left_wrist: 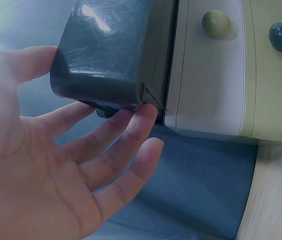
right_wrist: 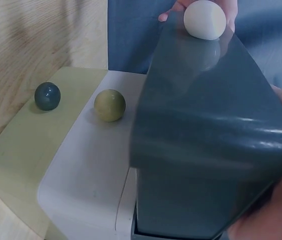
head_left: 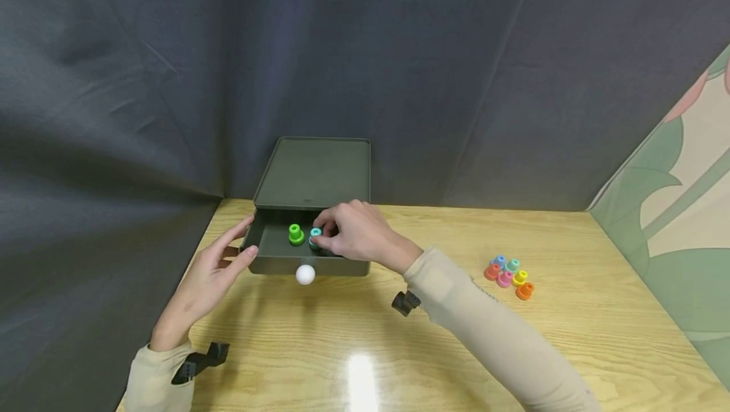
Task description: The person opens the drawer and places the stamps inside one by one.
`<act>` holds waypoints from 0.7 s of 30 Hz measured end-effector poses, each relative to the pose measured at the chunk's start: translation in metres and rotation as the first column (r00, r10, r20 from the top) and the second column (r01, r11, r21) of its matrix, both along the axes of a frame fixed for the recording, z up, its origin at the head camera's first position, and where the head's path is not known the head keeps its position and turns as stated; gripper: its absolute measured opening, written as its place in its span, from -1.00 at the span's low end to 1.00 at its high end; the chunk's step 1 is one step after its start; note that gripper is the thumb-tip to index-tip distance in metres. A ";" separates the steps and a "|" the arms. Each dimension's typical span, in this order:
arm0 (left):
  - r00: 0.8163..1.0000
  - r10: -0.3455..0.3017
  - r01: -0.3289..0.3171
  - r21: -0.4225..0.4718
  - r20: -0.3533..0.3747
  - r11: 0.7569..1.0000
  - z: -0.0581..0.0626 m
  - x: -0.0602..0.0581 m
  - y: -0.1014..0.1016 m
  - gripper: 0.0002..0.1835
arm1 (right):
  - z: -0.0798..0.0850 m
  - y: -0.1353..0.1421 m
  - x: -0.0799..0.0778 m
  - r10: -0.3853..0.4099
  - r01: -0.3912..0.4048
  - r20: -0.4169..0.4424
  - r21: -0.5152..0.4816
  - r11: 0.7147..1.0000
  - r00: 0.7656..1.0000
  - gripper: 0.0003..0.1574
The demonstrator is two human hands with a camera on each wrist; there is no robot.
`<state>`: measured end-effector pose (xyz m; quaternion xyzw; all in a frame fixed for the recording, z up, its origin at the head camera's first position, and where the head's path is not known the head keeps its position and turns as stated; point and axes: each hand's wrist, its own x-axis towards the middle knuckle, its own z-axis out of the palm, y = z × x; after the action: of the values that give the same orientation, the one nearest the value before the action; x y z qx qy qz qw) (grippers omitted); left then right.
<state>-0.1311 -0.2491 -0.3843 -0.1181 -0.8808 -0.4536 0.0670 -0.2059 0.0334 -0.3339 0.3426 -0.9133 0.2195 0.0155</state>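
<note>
A dark grey drawer (head_left: 279,266) with a white round knob (head_left: 305,274) stands pulled out of a small cabinet (head_left: 319,168). Inside it stands a green stepped peg (head_left: 295,234). Just right of that, my right hand (head_left: 359,234) pinches a light blue peg (head_left: 315,232) between thumb and fingers, low in the drawer. My left hand (head_left: 208,279) is at the drawer's left front corner, its fingers (left_wrist: 143,117) spread and its thumb touching the drawer's edge. In the right wrist view the drawer front hides the pegs and most of the right hand.
Several coloured pegs, among them an orange peg (head_left: 525,291) and a yellow peg (head_left: 519,277), stand grouped on the wooden table (head_left: 445,348) to the right. Below the pulled-out drawer are a white drawer (right_wrist: 88,165) and a pale green drawer (right_wrist: 25,130). A dark curtain (head_left: 433,82) hangs behind.
</note>
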 end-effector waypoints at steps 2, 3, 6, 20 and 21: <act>1.000 0.002 -0.001 -0.002 0.004 1.000 0.000 0.000 0.000 -0.34 | 0.000 0.000 0.000 0.003 -0.003 -0.003 0.006 1.000 1.000 -0.69; 1.000 0.002 -0.002 -0.002 0.006 1.000 0.000 0.000 0.000 -0.34 | 0.000 0.000 0.000 0.004 -0.004 -0.004 0.009 1.000 1.000 -0.69; 1.000 0.001 -0.001 -0.003 0.008 1.000 0.000 0.000 0.000 -0.34 | 0.001 -0.001 0.001 0.005 -0.005 -0.002 0.015 1.000 1.000 -0.67; 1.000 -0.001 0.001 -0.013 0.010 1.000 -0.001 0.000 0.000 -0.33 | 0.002 0.003 0.003 -0.003 0.005 0.030 -0.062 0.998 1.000 -0.64; 1.000 -0.001 0.001 -0.013 0.009 1.000 -0.001 0.000 0.000 -0.33 | 0.002 0.004 0.003 -0.003 0.005 0.034 -0.080 0.997 0.999 -0.64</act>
<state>-0.1307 -0.2493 -0.3852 -0.1171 -0.8840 -0.4484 0.0617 -0.2032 0.0372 -0.3321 0.3362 -0.9046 0.2617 0.0141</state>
